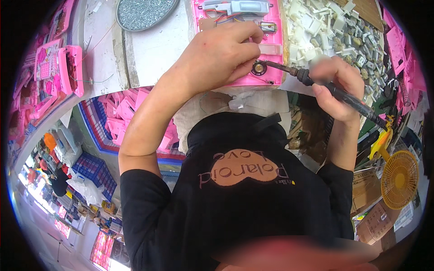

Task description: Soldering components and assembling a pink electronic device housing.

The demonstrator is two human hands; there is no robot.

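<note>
A soldering iron [356, 105] with a black handle is in my right hand [342, 86], its fingers wrapped round the grip. The metal tip points left and reaches the edge of a small round speaker [259, 67]. That speaker sits near the front of an open pink plastic housing [277, 52], where coloured wires and a grey module [242, 7] lie towards the far end. Over the housing, my left hand [221, 56] has its fingers curled and pressed together beside the speaker. What they pinch, if anything, is hidden by the hand.
A round dish of small screws [147, 13] stands at the far left of the white table. Loose white plastic parts [307, 34] and metal pieces are heaped at right. Pink casings [49, 67] fill the left side. A yellow fan [399, 179] is near my right elbow.
</note>
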